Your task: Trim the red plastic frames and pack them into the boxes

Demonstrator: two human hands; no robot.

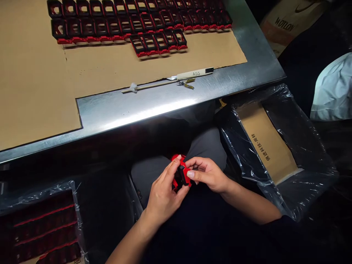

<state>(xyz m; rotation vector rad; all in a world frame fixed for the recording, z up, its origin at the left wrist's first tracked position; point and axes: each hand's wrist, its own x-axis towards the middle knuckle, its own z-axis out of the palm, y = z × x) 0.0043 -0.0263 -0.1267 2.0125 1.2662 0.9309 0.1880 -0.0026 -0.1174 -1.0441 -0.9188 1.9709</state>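
Both my hands meet over my lap, below the table edge, around one small red and black plastic part. My left hand grips it from the left with thumb and fingers curled round it. My right hand pinches its right side with thumb and fingertips. Much of the part is hidden by my fingers. Up on the table, rows of the same red and black parts stand lined up on a brown cardboard sheet.
A steel table carries a white tool marked A55, a cotton-tipped stick and small tweezers. A plastic-lined carton stands at my right, a plastic-lined box of stacked parts at lower left.
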